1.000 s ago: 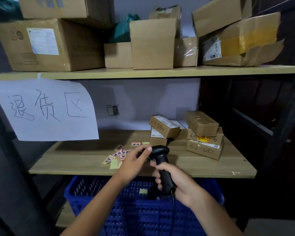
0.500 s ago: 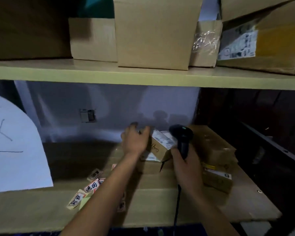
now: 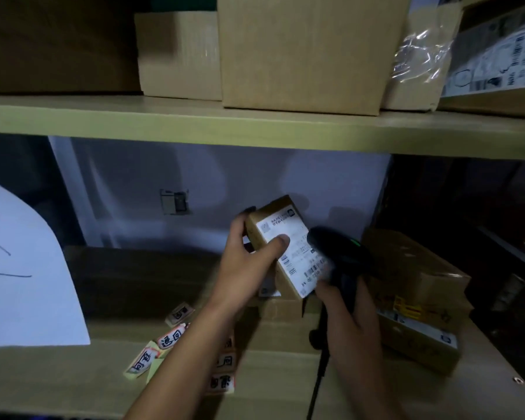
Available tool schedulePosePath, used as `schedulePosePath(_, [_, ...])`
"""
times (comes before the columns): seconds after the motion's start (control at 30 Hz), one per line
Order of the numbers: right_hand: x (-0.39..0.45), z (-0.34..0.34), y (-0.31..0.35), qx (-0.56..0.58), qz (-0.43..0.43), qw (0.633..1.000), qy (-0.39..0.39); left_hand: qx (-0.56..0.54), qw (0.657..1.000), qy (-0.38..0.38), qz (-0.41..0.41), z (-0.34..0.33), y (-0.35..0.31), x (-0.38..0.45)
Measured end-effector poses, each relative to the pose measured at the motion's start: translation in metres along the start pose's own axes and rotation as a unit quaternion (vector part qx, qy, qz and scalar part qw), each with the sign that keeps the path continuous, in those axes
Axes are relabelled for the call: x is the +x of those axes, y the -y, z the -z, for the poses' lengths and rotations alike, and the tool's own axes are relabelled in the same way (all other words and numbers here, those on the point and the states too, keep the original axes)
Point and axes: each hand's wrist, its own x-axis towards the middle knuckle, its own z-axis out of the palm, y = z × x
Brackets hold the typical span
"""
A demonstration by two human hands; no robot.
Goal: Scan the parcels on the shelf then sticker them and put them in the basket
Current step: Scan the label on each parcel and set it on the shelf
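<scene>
A small cardboard parcel (image 3: 281, 247) is held up above the lower shelf (image 3: 285, 386) by the left hand (image 3: 249, 259), tilted so that its white printed label faces the camera. The grip of this hand is closed around the parcel, with the thumb pressed on the label and the fingers wrapped behind the far edge. A black handheld scanner (image 3: 335, 253) is held by the right hand (image 3: 349, 319), whose grip is closed around the handle; the scanner head sits just beside the lower right part of the label, and a cord hangs down from the handle. More small parcels (image 3: 412, 298) are stacked on the shelf behind and to the right of the hands. Several stickers (image 3: 170, 339) with handwritten characters are scattered on the shelf near the left forearm. A white paper sign (image 3: 22, 283) hangs at the left. Larger cardboard boxes (image 3: 303, 53) are lined up on the upper shelf (image 3: 164, 116)
</scene>
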Motion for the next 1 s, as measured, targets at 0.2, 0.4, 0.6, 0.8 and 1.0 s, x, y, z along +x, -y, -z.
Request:
schedulePosePath(0.2, [-0.037,0.016,-0.001,0.065,-0.033,0.997,0.006,-0.123,0.992,-0.022,-0.001,0.02,0.005,-0.047])
schedulePosePath(0.4, [-0.06,0.01,-0.002,0.057,-0.004,0.997,0.058,-0.138,0.989,-0.058,0.003,0.033,0.019,-0.046])
schedulePosePath(0.6, [-0.065,0.001,-0.01,0.056,-0.035,0.994,0.082,-0.136,0.987,-0.074,0.043,0.039,0.023,-0.041])
schedulePosePath(0.8, [-0.054,-0.004,-0.018,0.091,0.006,0.996,0.025,-0.289,0.947,-0.088,0.113,0.042,0.021,-0.043])
schedulePosePath(1.0, [-0.053,-0.001,-0.008,0.042,0.026,0.998,0.048,-0.255,0.958,-0.111,0.069,0.036,0.021,-0.053])
